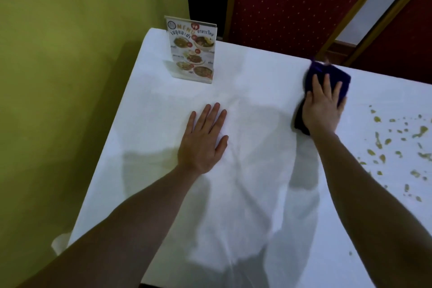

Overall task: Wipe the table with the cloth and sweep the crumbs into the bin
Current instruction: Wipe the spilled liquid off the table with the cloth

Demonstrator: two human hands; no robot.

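A table covered with a white tablecloth (257,72) fills most of the view. My right hand (323,105) presses flat, fingers straight, on a dark purple cloth (336,76) near the table's far edge. The cloth sticks out beyond my fingertips and under my wrist. Several yellowish crumbs (397,142) lie scattered on the tablecloth to the right of that hand. My left hand (203,140) rests palm down on the tablecloth, fingers spread, holding nothing. No bin is in view.
A standing menu card (191,50) in a clear holder sits at the far left corner of the table. Two red chairs with gold frames (297,4) stand behind the far edge. A green wall (70,77) runs along the table's left side.
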